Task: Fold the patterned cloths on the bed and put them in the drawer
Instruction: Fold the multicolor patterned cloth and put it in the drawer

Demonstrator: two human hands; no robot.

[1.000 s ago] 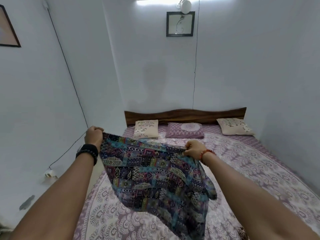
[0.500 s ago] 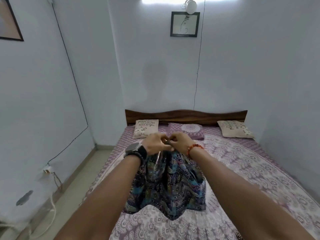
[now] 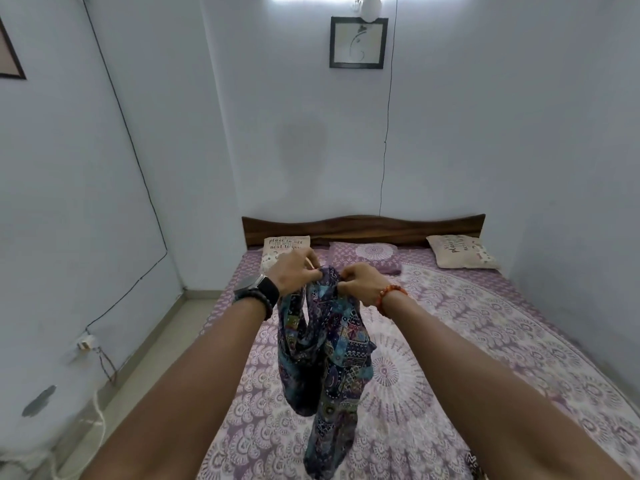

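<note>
We hold the patterned cloth point(image 3: 325, 344) up over the bed point(image 3: 485, 341), short of the headboard point(image 3: 363, 228). Our left hand point(image 3: 294, 271) and right hand point(image 3: 360, 284) sit close together, each grip pinched on the cloth's top edge. The cloth hangs bunched in loose folds, its lowest part nearest us above the bedsheet.

— Can you see how your fingers point(image 3: 313, 268) hold the cloth point(image 3: 325, 344)?

— No. The fabric folds hide the fingertips of both hands. Your elbows are cut off by the bottom edge.

— And the pillows?

— Your left hand point(image 3: 294, 271) covers part of the left pillow point(image 3: 277, 244); its words are too small to read. The picture point(image 3: 8, 53) on the left wall is cut by the edge.
</note>
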